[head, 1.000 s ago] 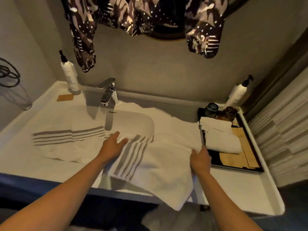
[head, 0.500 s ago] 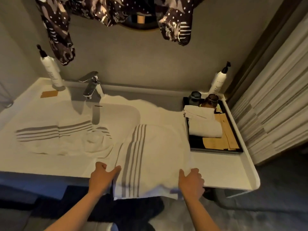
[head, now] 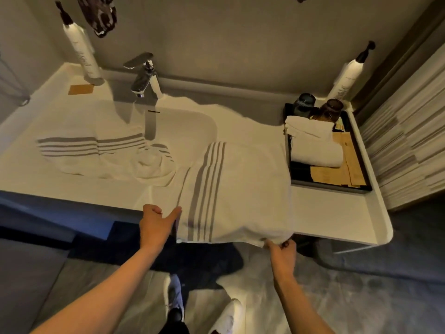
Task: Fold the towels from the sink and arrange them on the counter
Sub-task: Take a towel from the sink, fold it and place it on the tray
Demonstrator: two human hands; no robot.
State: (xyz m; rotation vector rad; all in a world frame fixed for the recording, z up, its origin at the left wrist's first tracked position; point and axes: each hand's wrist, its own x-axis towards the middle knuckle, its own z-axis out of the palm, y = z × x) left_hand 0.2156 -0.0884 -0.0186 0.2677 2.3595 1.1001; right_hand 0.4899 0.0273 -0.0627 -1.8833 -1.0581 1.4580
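A white towel with grey stripes (head: 240,189) lies spread over the right part of the counter (head: 325,213), its near edge hanging over the front. My left hand (head: 155,224) holds its near left corner, thumb stretched onto the cloth. My right hand (head: 280,250) pinches the near right corner below the counter's edge. A second striped towel (head: 96,153) lies crumpled across the sink (head: 192,121) and the left counter.
A chrome tap (head: 144,77) stands behind the sink. Pump bottles stand at the back left (head: 83,51) and back right (head: 346,75). A black tray (head: 361,186) at the right holds folded white towels (head: 313,145), paper packets and two jars.
Both hands slid from the middle of the striped towel down to its near corners, and the towel now lies flatter on the counter. The camera tilted downward.
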